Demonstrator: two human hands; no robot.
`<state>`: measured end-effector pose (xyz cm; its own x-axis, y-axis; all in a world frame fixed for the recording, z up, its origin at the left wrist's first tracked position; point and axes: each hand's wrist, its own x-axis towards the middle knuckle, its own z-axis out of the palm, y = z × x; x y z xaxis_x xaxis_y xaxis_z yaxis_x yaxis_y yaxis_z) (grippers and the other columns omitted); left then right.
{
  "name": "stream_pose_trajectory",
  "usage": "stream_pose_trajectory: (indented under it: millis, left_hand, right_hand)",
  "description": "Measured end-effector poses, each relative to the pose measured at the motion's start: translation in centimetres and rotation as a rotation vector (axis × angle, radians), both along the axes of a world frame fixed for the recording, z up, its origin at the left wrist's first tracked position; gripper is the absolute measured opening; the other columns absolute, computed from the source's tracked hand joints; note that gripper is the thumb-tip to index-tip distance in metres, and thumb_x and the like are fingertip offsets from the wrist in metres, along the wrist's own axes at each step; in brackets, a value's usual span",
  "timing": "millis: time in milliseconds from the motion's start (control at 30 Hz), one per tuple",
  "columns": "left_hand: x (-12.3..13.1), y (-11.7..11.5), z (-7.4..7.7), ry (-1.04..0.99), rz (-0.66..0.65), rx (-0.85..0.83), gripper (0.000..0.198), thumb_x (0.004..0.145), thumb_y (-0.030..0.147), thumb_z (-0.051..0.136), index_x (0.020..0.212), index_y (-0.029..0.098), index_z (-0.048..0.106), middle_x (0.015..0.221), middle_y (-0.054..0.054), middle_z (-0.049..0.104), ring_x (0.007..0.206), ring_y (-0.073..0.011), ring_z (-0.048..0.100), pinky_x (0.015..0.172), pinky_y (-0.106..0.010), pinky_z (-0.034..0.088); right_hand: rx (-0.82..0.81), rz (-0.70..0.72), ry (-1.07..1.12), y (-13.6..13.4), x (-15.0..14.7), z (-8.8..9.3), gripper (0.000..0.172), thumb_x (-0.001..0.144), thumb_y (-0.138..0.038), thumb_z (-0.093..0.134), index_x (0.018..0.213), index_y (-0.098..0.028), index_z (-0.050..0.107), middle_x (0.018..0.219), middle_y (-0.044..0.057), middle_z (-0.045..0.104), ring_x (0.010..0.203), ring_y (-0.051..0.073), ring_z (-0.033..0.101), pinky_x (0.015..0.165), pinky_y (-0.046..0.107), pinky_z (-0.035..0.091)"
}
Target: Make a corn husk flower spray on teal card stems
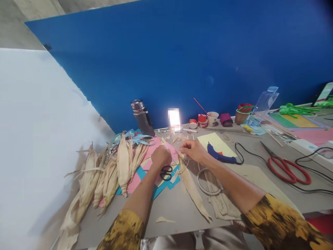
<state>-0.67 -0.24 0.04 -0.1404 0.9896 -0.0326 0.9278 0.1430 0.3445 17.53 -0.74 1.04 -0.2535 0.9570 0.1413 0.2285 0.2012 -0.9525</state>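
My left hand (160,156) is closed above pink and blue paper, its fingertips near a pale thin piece; what it grips is too small to make out. Just right of it, my right hand (191,150) has thumb and fingers pinched together over something I cannot make out. Below the right hand a long dried corn husk (194,191) lies slanting toward the table's front. Black-handled scissors (166,173) rest on the paper under my left hand. Beside my right forearm lies a pale ring-shaped coil (201,182), partly over folded husks (221,203).
Dried husks (124,163) are heaped at the left, near a dark thermos (142,118). A blue glue gun (221,155) with a black cord and red-handled scissors (287,168) lie at the right. Paint jars (202,121), a paper cup (212,118) and a plastic bottle (262,106) stand along the blue partition.
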Motion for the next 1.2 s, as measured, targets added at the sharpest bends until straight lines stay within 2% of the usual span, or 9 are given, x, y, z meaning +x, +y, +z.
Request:
stream_pose_trajectory:
  millis: [100,233,400,467,533,633,700,933,1200]
  left_hand:
    - [0.3,0.1,0.0,0.041,0.053,0.037,0.035,0.084,0.044,0.047,0.093,0.016,0.065,0.099,-0.021,0.069,0.096,-0.0337,0.065,0.075,-0.039,0.042]
    - [0.4,0.2,-0.2,0.027,0.089,0.065,0.018,0.076,0.029,0.055,0.085,0.015,0.063,0.092,-0.021,0.07,0.092,-0.0335,0.065,0.073,-0.037,0.041]
    - [-0.1,0.0,0.4,-0.074,0.074,0.181,0.014,0.081,0.023,0.046,0.077,0.019,0.059,0.083,-0.012,0.068,0.081,-0.025,0.064,0.068,-0.032,0.041]
    - [0.0,-0.3,0.7,-0.329,0.032,0.286,0.015,0.082,0.026,0.047,0.073,0.02,0.056,0.072,-0.006,0.065,0.07,-0.0199,0.061,0.063,-0.029,0.04]
    - [0.4,-0.7,0.9,-0.771,-0.024,0.311,0.016,0.079,0.032,0.055,0.07,0.019,0.055,0.061,-0.001,0.058,0.056,-0.0148,0.054,0.055,-0.025,0.037]
    - [1.5,-1.5,1.1,-1.344,-0.1,0.158,0.024,0.067,0.034,0.072,0.071,0.017,0.055,0.056,0.004,0.054,0.047,-0.0095,0.048,0.049,-0.021,0.036]
    - [2.2,-2.0,1.4,-1.514,-0.12,0.086,0.031,0.059,0.029,0.08,0.072,0.016,0.055,0.056,0.005,0.054,0.049,-0.0085,0.051,0.051,-0.021,0.04]
    - [3.0,-2.8,1.2,-1.588,-0.055,0.049,0.035,0.056,0.028,0.084,0.077,0.014,0.06,0.064,0.004,0.059,0.051,-0.0064,0.053,0.051,-0.02,0.042]
    - [3.0,-2.7,0.7,-1.504,-0.029,0.163,0.031,0.057,0.03,0.083,0.078,0.015,0.065,0.064,0.003,0.061,0.051,-0.0067,0.052,0.054,-0.021,0.041]
  right_hand:
    - [-0.01,0.01,0.004,0.2,0.1,-0.3,0.016,0.07,-0.032,0.064,0.07,-0.016,0.064,0.06,-0.002,0.059,0.05,0.009,0.05,0.049,0.02,0.039]
    - [0.007,0.017,0.002,0.3,0.1,-0.5,0.016,0.07,-0.032,0.064,0.07,-0.016,0.064,0.059,-0.002,0.059,0.05,0.009,0.05,0.049,0.02,0.038]
    - [0.041,-0.01,0.007,0.2,0.2,0.0,0.013,0.071,-0.029,0.063,0.07,-0.016,0.064,0.055,-0.004,0.056,0.048,0.008,0.046,0.048,0.02,0.035]
    - [0.06,-0.028,0.025,0.2,0.2,0.2,0.014,0.072,-0.029,0.063,0.071,-0.016,0.066,0.055,-0.003,0.056,0.048,0.008,0.045,0.047,0.02,0.035]
    - [0.06,-0.037,0.057,0.1,0.1,0.3,0.016,0.074,-0.031,0.062,0.074,-0.016,0.067,0.056,-0.003,0.057,0.048,0.009,0.046,0.047,0.021,0.036]
    - [0.047,-0.035,0.104,0.0,0.0,0.6,0.019,0.075,-0.033,0.062,0.08,-0.016,0.07,0.059,-0.002,0.059,0.05,0.01,0.049,0.048,0.022,0.038]
    - [0.051,-0.027,0.129,-0.2,-0.2,0.9,0.019,0.074,-0.033,0.062,0.081,-0.017,0.071,0.062,-0.001,0.061,0.052,0.011,0.051,0.049,0.022,0.04]
    - [0.117,-0.008,0.161,-0.5,-0.4,1.1,0.016,0.072,-0.03,0.066,0.081,-0.016,0.071,0.071,0.001,0.066,0.06,0.012,0.055,0.058,0.024,0.045]
    - [0.157,-0.035,0.12,-0.6,-0.5,0.7,0.012,0.073,-0.027,0.067,0.075,-0.015,0.068,0.068,0.0,0.066,0.063,0.012,0.056,0.06,0.023,0.043]
